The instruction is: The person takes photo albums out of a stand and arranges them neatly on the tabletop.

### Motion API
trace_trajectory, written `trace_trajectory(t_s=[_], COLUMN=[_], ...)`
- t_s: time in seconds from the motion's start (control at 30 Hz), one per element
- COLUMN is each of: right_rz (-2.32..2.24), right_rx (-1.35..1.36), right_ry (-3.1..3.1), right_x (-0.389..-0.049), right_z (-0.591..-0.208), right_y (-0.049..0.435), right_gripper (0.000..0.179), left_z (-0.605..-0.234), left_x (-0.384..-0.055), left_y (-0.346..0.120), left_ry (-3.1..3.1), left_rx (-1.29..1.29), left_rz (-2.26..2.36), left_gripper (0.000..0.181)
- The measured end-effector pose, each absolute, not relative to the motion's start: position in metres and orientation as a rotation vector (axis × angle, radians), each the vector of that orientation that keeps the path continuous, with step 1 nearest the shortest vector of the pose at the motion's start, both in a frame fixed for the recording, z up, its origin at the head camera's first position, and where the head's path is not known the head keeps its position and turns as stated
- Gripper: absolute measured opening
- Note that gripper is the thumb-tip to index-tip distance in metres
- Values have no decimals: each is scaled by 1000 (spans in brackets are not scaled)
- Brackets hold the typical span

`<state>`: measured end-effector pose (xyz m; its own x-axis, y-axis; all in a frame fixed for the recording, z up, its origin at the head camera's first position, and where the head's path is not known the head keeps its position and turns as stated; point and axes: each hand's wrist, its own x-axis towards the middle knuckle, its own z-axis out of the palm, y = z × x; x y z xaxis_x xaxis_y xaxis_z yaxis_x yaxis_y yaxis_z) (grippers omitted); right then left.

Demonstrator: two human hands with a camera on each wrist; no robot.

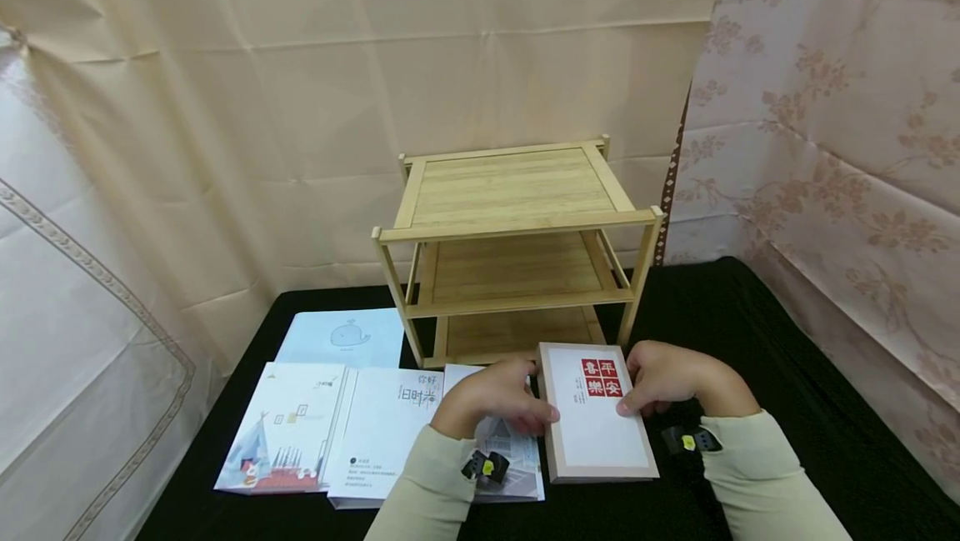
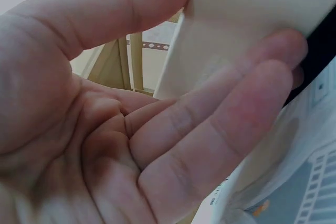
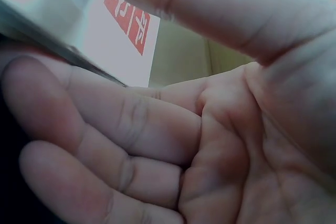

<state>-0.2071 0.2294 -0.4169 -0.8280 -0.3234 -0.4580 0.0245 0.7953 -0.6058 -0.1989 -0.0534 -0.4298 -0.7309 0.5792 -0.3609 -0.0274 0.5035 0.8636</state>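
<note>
Both hands hold a flat white box (image 1: pixel 592 437) with beige sides and a red four-square print of characters. It lies at a slight slant in front of the shelf. My left hand (image 1: pixel 501 399) grips its left edge, thumb on the edge and fingers along the side. From the right, my right hand (image 1: pixel 669 376) pinches the opposite edge, its thumb on the top face. In the left wrist view, the box's beige side (image 2: pixel 210 35) shows between thumb and fingers. The right wrist view shows the red print (image 3: pixel 131 24) beyond the thumb, with fingers under the edge.
A three-tier wooden shelf (image 1: pixel 517 191) stands behind the box. To the left lie a book with a tent picture (image 1: pixel 281 424), a white book (image 1: pixel 382 433), a pale blue whale book (image 1: pixel 341 337) and a grey-patterned book (image 1: pixel 517 462), partly under the left hand. Black cloth (image 1: pixel 795 408) covers the table; curtains surround it.
</note>
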Motion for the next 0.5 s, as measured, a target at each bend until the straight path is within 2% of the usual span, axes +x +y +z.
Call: trace_trajectory(t_s=[0.23,0.5], right_rz=[-776,-736], right_rx=[-234,-214], right_ry=[2427,2414], right_x=[-210,-211], right_z=[-424,-429], right_y=[226,223], right_gripper=[33,34], left_z=[-432,-434], left_x=[-198,-199], left_y=[-53,-54], left_ry=[2123,2143], left_rx=[453,442], left_rz=[1206,1196], left_gripper=[25,18])
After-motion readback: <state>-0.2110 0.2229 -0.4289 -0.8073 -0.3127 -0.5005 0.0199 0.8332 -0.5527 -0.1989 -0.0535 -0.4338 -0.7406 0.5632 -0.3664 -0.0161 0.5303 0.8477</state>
